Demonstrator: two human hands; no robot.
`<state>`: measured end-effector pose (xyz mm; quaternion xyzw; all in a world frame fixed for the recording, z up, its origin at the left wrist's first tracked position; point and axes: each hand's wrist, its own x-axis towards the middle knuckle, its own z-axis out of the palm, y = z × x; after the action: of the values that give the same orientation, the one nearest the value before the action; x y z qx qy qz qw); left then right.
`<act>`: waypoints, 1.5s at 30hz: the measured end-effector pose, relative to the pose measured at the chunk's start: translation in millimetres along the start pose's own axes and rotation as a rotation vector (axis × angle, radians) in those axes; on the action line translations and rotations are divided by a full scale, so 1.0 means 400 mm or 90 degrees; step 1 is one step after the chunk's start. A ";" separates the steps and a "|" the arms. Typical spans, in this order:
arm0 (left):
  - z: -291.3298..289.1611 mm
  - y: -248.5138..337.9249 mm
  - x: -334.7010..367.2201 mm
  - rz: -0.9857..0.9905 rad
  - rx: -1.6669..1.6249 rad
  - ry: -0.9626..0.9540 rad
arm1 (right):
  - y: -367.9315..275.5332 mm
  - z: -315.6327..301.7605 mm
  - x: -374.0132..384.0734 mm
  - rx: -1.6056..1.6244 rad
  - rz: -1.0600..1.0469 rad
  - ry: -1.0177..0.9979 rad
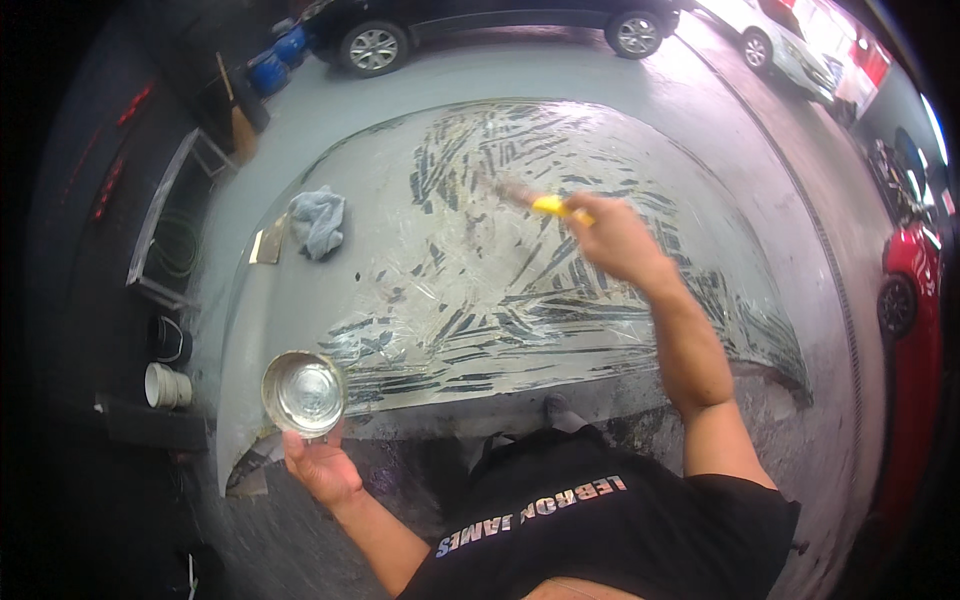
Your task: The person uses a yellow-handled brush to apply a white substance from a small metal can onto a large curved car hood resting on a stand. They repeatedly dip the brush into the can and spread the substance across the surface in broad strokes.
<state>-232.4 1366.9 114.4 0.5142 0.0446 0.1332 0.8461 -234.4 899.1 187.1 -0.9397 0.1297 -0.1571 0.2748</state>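
Note:
My right hand (615, 238) is closed on the yellow handle of a paintbrush (548, 204). The bristles are over the far middle of a large grey car hood (385, 250), and blur hides whether they touch it. Dark streaks and scraped patches cover much of the hood's middle and right. Near the hood's front left corner, my left hand (322, 468) holds a round metal can (305, 395) from below, its open top tipped toward me. The inside looks shiny and silvery; I cannot tell how much liquid it holds.
A crumpled grey-blue cloth (318, 222) lies on the hood's left side beside a small flat scraper-like piece (267, 245). White bucket (167, 386), metal frame (165, 215) and broom (240, 125) stand left. A dark car (500, 22) is beyond; a red car (912, 275) is right.

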 end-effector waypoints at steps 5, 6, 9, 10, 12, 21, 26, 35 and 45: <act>-0.017 0.014 0.024 -0.035 -0.032 -0.013 | -0.016 -0.321 -0.111 0.115 -0.067 0.412; -0.016 0.014 0.025 -0.045 -0.043 -0.021 | -0.027 -0.345 -0.123 0.151 -0.094 0.504; 0.017 -0.018 0.034 -0.080 -0.093 -0.029 | 0.059 -0.312 -0.108 0.260 -0.131 0.628; 0.036 -0.027 0.036 -0.087 -0.109 -0.060 | 0.124 -0.260 -0.097 0.265 -0.137 0.646; 0.076 -0.040 0.037 -0.090 -0.132 -0.112 | 0.198 -0.158 -0.101 -0.057 -0.009 0.337; 0.256 -0.109 0.073 -0.135 -0.129 -0.315 | -0.041 -0.124 -0.355 0.363 0.069 0.126; 0.342 -0.153 0.051 -0.154 -0.162 -0.400 | -0.201 -0.155 -0.403 0.283 -0.130 0.044; 0.428 -0.209 0.014 -0.222 -0.163 -0.589 | -0.235 -0.072 -0.368 0.058 -0.233 0.086; 0.437 -0.201 -0.020 -0.203 -0.170 -0.576 | -0.212 -0.111 -0.379 0.131 -0.094 0.031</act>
<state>-188.3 1179.7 124.4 0.3943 -0.2666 -0.2299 0.8489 -376.1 997.3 235.9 -0.9094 0.0503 -0.2123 0.3541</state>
